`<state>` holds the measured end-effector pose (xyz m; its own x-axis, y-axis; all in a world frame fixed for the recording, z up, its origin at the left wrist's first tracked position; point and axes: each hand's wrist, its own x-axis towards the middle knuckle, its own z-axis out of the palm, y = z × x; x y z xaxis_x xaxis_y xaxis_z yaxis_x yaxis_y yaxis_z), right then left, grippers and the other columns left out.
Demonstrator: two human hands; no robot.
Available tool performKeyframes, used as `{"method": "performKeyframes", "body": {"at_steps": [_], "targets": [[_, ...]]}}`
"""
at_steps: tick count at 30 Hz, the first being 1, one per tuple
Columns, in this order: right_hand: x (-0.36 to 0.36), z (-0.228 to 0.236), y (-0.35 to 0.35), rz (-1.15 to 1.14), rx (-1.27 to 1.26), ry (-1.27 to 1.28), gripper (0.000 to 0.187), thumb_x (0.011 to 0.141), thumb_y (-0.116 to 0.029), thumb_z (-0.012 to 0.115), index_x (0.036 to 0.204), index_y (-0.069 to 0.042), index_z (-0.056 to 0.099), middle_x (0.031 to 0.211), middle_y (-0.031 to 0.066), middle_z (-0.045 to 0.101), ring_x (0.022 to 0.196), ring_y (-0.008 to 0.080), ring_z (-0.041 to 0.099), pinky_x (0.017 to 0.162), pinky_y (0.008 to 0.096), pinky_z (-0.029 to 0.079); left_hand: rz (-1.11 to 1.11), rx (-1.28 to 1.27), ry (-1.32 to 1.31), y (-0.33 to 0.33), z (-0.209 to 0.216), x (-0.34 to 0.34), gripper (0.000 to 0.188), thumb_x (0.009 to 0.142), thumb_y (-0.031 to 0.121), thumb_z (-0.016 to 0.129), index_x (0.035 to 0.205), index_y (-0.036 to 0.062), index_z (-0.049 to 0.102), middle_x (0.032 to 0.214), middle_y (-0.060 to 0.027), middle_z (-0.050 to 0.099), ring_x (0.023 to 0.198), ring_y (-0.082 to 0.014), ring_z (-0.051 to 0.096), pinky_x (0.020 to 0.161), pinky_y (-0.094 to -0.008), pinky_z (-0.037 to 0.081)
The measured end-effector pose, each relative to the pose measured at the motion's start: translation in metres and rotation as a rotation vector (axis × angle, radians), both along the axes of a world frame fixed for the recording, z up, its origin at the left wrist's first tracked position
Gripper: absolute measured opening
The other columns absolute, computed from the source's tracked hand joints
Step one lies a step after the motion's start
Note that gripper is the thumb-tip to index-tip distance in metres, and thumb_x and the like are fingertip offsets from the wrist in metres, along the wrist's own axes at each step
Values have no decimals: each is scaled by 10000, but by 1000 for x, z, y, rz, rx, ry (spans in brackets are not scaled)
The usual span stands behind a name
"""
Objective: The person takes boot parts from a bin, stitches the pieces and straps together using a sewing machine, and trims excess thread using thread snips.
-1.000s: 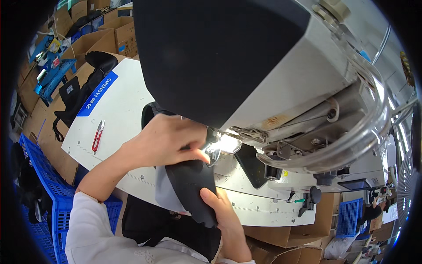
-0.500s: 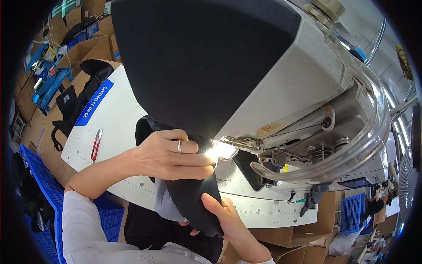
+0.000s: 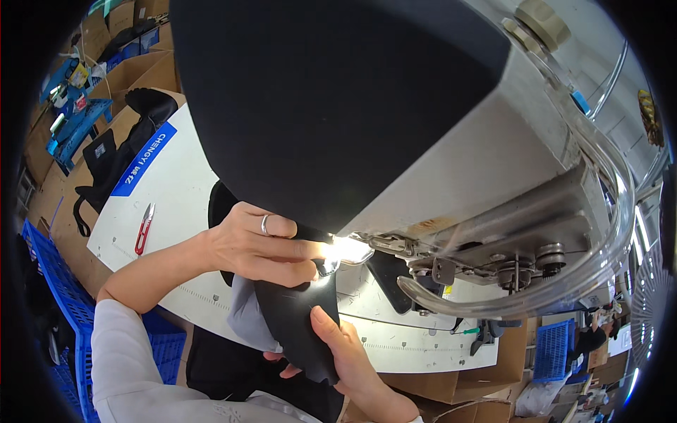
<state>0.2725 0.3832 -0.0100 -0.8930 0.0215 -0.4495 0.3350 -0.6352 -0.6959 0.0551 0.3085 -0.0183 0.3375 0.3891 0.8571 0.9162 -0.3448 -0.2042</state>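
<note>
A black fabric piece point(image 3: 295, 303) with a grey layer point(image 3: 247, 316) beneath it lies at the lit stitching spot of a sewing machine point(image 3: 451, 162). My left hand point(image 3: 261, 243), with a ring on one finger, presses the fabric close by the bright light, its fingers bent and one fingertip in the glare. Nearer to me, my right hand point(image 3: 352, 356) grips the fabric's lower end, thumb on top and fingers underneath. Glare and the machine's large dark end hide the needle and the fabric's far part.
Red-handled thread snips point(image 3: 144, 231) lie on the white table point(image 3: 187, 211) at the left. A dark phone-like slab point(image 3: 390, 282) rests under the machine arm. Blue crates point(image 3: 67, 303) stand at the left, cardboard boxes point(image 3: 437, 384) below the table's right side. A clear curved guard point(image 3: 515, 304) juts from the machine.
The whole view has shifted slightly. My left fingers have bent and spread a little at the light, while my right hand keeps its grip on the fabric's lower end.
</note>
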Motion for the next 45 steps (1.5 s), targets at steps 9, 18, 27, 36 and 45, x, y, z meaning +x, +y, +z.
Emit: {"method": "performKeyframes", "body": {"at_steps": [9,18,27,36,45], "targets": [[-8,8,4,56,-13,65,688,984,-526,369,1324,72,368,1165,236,565,983,375,654,662,368,611,-66,56,-29,6,1,-5,239,716,161,742,682,169,505,759,72,625,663,-105,512,654,-267,448],[-14,17,3,56,-14,68,678,989,-533,321,1384,18,311,1244,226,521,1028,409,629,684,387,616,-44,-257,-113,-1,10,-8,228,687,214,758,690,165,536,731,51,598,767,-122,608,661,-293,477],[-16,15,4,1,-129,73,638,996,-500,322,1410,-16,295,1245,240,522,1025,427,623,684,418,622,-3,-305,-348,6,3,-10,190,635,160,764,785,128,652,750,35,619,706,-155,606,584,-300,461],[-14,21,15,13,-108,71,635,996,-488,326,1405,-2,309,1259,243,517,1015,446,621,674,413,625,92,-89,-133,11,-2,-12,292,624,257,817,759,85,624,782,-19,623,767,-205,615,647,-339,493],[-17,23,17,35,-140,76,591,1007,-456,327,1391,-7,340,1274,209,527,1059,425,610,704,453,613,34,-317,-211,5,-1,-26,275,668,225,836,844,77,685,924,-40,665,790,-221,645,670,-339,515]]}}
